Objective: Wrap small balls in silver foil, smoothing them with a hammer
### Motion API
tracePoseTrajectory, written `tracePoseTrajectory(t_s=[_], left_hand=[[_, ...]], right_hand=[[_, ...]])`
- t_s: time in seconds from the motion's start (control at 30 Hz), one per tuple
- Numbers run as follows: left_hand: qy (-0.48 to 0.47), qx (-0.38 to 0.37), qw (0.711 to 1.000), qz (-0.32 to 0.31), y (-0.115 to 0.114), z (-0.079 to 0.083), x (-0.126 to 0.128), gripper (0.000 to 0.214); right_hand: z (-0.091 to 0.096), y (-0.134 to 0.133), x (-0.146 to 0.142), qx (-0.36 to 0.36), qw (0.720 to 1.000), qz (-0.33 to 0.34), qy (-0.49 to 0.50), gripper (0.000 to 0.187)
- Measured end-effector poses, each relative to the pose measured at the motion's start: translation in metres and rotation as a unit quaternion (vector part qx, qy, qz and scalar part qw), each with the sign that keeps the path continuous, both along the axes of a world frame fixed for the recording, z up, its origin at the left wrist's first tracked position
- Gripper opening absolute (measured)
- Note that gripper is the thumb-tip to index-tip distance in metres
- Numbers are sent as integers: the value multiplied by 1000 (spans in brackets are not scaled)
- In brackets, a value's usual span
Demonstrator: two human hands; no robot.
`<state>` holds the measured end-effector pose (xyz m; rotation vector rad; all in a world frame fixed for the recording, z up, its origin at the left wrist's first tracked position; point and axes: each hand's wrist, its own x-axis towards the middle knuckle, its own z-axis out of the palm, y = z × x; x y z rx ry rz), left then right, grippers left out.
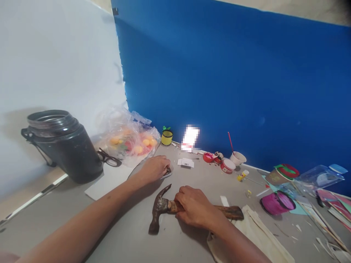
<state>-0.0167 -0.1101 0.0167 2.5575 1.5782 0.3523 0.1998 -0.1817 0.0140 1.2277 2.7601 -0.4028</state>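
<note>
My right hand [194,204] is wrapped round the wooden handle of a claw hammer [159,210]. The hammer's dark, worn metal head points left, claw to the far side, and the handle's end sticks out past my wrist over a cream cloth [255,232]. Further off, my left hand [156,168] has its fingers bent down at a small white open box [166,174] with dark bits in it. Those fingertips are partly hidden, and what they pinch is too small to make out. Just beyond lies a flat white carton piece [185,163].
A dark open flask [65,149] stands at left beside eyeglasses [111,159] and a plastic bag [131,140] of orange items. Along the back are a yellow pot [166,138], a paper cup [238,158] and a glue stick [242,175]. A magenta pot [276,203] and scraps lie right.
</note>
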Motion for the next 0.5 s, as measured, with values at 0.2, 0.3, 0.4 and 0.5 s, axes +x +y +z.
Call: tracePoseTrajectory(t_s=[0.2, 0.3, 0.4, 0.5], left_hand=[[-184, -65, 981, 1, -10, 18, 7, 16], [-273, -116, 955, -25, -23, 27, 16, 12], [-280, -116, 951, -51, -36, 26, 26, 9], [-260, -78, 961, -44, -45, 15, 34, 7]], right_hand=[[6, 9, 5, -79, 989, -51, 114, 32], [9, 17, 7, -105, 924, -171, 325, 17], [5, 26, 8, -140, 824, -239, 493, 21], [0, 30, 7, -226, 763, -254, 549, 34]])
